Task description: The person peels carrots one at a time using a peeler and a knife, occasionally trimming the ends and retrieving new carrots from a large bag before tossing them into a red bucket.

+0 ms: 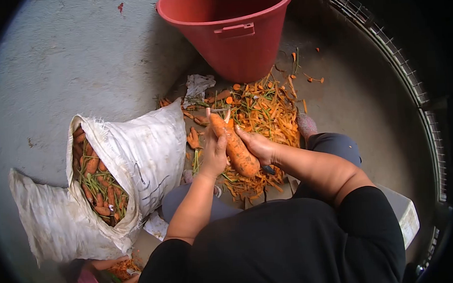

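My left hand (pixel 215 153) is closed around the left side of a thick, dirt-specked carrot (pixel 235 150), held slantwise over my lap. Against the carrot's right side, my right hand (pixel 257 147) is closed, with its thumb near the upper end. Beyond the carrot's tip shows the head of a peeler (pixel 218 110), a thin bar between two pale prongs. The carrot and my right hand hide most of its handle. Beneath both hands lies a heap of orange peelings (pixel 266 108) mixed with green stems.
A white woven sack (pixel 147 145) lies on its side at left, its mouth showing many carrots (pixel 97 169). A red bucket (pixel 237 46) stands behind the peelings. Wire mesh (pixel 396 55) curves along the right. At lower left, another person's arms (pixel 118 272) reach over orange scraps.
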### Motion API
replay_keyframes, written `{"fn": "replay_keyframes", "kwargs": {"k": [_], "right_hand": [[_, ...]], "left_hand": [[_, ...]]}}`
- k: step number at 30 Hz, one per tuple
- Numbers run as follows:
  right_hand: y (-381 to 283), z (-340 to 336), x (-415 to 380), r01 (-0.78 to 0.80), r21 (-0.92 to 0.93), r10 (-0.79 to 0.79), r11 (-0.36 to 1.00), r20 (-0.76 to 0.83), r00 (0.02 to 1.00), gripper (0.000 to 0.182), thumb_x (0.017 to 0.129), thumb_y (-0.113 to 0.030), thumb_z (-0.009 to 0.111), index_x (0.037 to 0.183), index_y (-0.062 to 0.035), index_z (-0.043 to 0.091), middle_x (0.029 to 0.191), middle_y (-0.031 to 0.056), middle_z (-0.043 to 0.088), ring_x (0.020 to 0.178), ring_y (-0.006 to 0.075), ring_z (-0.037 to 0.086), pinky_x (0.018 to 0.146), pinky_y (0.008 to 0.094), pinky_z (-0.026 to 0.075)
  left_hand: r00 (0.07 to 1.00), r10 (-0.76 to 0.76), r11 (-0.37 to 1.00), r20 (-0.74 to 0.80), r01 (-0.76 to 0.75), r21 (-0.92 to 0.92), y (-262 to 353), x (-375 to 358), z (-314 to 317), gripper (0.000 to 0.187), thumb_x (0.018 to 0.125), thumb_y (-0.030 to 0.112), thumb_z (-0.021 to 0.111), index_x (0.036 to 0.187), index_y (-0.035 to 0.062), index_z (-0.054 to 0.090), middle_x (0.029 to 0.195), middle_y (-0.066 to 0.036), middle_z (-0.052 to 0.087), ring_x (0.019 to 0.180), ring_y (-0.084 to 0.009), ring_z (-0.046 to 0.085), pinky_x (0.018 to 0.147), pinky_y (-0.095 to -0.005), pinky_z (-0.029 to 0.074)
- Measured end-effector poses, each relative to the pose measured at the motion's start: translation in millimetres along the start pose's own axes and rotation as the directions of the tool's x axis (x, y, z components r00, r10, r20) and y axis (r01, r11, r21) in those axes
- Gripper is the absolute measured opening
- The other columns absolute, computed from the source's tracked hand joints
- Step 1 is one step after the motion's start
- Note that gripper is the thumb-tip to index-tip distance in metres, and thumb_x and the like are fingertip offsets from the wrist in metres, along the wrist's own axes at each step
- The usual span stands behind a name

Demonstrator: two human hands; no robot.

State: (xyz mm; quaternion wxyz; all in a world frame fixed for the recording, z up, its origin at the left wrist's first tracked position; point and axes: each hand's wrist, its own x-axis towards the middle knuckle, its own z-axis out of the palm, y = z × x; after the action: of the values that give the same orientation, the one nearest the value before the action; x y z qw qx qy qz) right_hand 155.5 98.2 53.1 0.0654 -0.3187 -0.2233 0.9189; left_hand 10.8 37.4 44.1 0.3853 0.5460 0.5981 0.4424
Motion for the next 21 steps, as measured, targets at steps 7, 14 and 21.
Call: {"fn": "replay_keyframes", "kwargs": {"k": [7,14,21], "right_hand": [[16,-4,0,0.379,-0.048,-0.382,0.924,-0.135,0.914,0.045,0.093,-0.040,0.034,0.113,-0.0012,0.044,0.102,0.0122,0.055,0.093,0.0190,0.055,0.081,0.0298,0.045],[-32,-12,-5,0.093,-0.940,-0.664,0.329,-0.160,0.730,0.030,0.089,-0.025,0.047,0.105,-0.0010,0.050,0.077,0.0128,0.058,0.071,0.0213,0.059,0.065,0.0356,0.045],[-69,-53,9,0.146,-0.857,-0.626,0.494,-0.234,0.744,0.023,0.087,-0.020,0.051,0.095,0.0011,0.050,0.067,0.0072,0.055,0.056,0.0110,0.051,0.050,0.0258,0.041]], "left_hand": [[0.937,-0.349,0.781,0.028,0.308,-0.543,8,-12,46,0.055,0.092,0.040,0.035,0.132,0.0038,0.026,0.126,-0.015,0.037,0.113,-0.0247,0.037,0.096,-0.0342,0.030],[0.843,-0.480,0.485,0.244,0.487,-0.726,16,-2,30,0.054,0.087,0.043,0.047,0.118,-0.0009,0.039,0.112,-0.010,0.049,0.104,-0.0181,0.049,0.090,-0.0323,0.039],[0.752,-0.452,0.207,0.479,0.611,-0.764,-17,15,-18,0.035,0.089,0.031,0.043,0.109,0.0032,0.039,0.084,-0.018,0.058,0.080,-0.0321,0.061,0.069,-0.0402,0.051]]}}
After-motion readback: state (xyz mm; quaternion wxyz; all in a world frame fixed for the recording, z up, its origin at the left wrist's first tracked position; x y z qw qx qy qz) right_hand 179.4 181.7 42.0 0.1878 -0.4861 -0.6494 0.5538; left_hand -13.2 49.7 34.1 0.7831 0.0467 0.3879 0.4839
